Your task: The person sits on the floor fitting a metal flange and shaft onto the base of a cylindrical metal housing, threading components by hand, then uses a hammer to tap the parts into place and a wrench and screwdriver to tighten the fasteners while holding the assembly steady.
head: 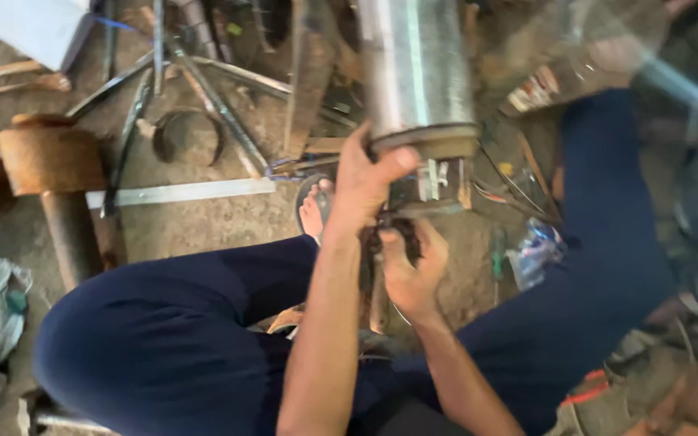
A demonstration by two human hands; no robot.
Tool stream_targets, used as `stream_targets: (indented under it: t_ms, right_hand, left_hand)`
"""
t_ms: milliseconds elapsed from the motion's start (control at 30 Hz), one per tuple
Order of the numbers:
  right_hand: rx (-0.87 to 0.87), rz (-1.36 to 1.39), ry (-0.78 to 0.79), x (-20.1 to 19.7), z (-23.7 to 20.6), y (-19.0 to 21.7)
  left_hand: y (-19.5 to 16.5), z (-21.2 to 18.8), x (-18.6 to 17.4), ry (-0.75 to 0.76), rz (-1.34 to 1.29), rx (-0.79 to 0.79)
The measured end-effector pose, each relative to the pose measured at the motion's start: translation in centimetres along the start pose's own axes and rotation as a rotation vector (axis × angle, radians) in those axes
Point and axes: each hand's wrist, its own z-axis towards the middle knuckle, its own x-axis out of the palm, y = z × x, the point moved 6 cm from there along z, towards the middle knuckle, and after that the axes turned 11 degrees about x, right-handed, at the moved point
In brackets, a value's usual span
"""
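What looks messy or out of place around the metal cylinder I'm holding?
Scrap metal rods lie crisscrossed on the dirt floor beside a rusty cylinder. A crumpled plastic bottle lies by your knee.

Place: I read this as a metal workshop (work done on the ground).
Evidence: steel rods and a flat bar left of my left hand; rusty cylinder farther left.

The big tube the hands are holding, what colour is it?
Shiny silver metal cylinder, seen in the head view.
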Motion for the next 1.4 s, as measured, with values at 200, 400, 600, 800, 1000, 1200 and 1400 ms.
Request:
stream_targets:
  t_ms: [200, 400, 600, 800, 1000, 1200, 1400]
  right_hand:
    - [-0.050, 0.151, 0.023, 0.7, 0.3, 0.7]
    - [0.039, 0.264, 0.005, 0.9, 0.6, -0.8]
    - [0.143, 0.304, 0.000, 0.6, 0.9, -1.9]
    - [0.135, 0.269, -0.019, 0.5, 1.1, -1.7]
    - [-0.056, -0.101, -0.073, -0.9, 1.1, -1.2]
    - [-0.042, 0.159, 0.021, -0.9, 2.1, -2.2]
    - [-0.137, 0.135, 0.080, 0.2, 2.0, -0.7]
  left_hand:
    - [1.6, -1.0, -1.4, 0.166, -0.224, -0.089]
    - [4.9, -5.3, -7.7, -0.081, 0.758, -0.188]
    - [7.7, -7.3, -7.3, -0.074, 0.290, -0.286]
    - [5.5, -7.3, -5.4, -0.093, 0.043, -0.274]
    - [5.6, -6.1, -5.0, -0.102, 0.303, -0.229]
    - [6.4, -5.2, -2.5, -0.063, -0.551, -0.344]
    - [5.1, -5.2, -1.9, -0.025, -0.660, -0.362]
